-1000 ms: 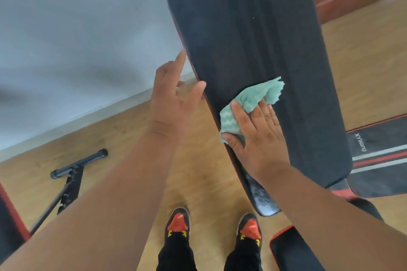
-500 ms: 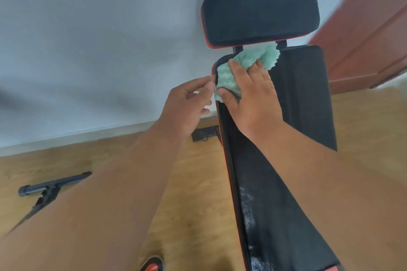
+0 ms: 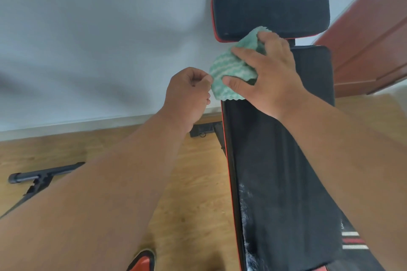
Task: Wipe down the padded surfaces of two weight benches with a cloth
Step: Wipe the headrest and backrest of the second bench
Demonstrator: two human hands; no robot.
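A black weight bench pad (image 3: 284,160) with red edging runs up the right of the view, with a separate black headrest pad (image 3: 271,9) above it. My right hand (image 3: 271,77) presses a green and white cloth (image 3: 229,72) onto the top left corner of the long pad, just under the headrest. My left hand (image 3: 189,94) hovers beside the cloth's left edge with its fingers curled; it may touch the cloth edge, but I cannot tell. A whitish wet streak marks the pad's lower left.
Wooden floor (image 3: 193,182) lies left of the bench, with a grey wall behind. A black metal frame bar (image 3: 41,178) lies on the floor at the left. A red-brown door (image 3: 374,39) stands at the right. A striped mat (image 3: 354,240) shows at lower right.
My right hand slid the cloth up the long pad from its middle to its top corner. My left hand followed and curled its fingers. The view tilted upward.
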